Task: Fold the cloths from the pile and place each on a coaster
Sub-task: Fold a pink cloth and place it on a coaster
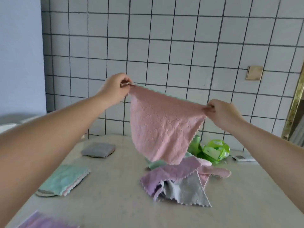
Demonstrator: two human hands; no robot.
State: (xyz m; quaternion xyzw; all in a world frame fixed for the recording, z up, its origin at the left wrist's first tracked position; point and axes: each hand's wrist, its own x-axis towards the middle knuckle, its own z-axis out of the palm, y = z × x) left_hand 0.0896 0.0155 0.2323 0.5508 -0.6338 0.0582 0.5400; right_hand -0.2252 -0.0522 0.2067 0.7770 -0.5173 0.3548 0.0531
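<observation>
1. The left hand (116, 88) pinches one top corner of a pink cloth (162, 127), fingers closed on it.
2. The right hand (222, 112) pinches the other top corner, fingers closed too.
3. The cloth hangs in the air above the table (115, 203), over the pile (179, 181) of loose cloths.
4. A folded grey cloth (98, 149) lies on a coaster at the far left.
5. A folded green cloth (67, 179) lies on a nearer coaster (43, 193).

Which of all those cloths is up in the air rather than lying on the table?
The pink cloth: both hands pinch its top corners and it hangs above the table; the others lie on it.
</observation>
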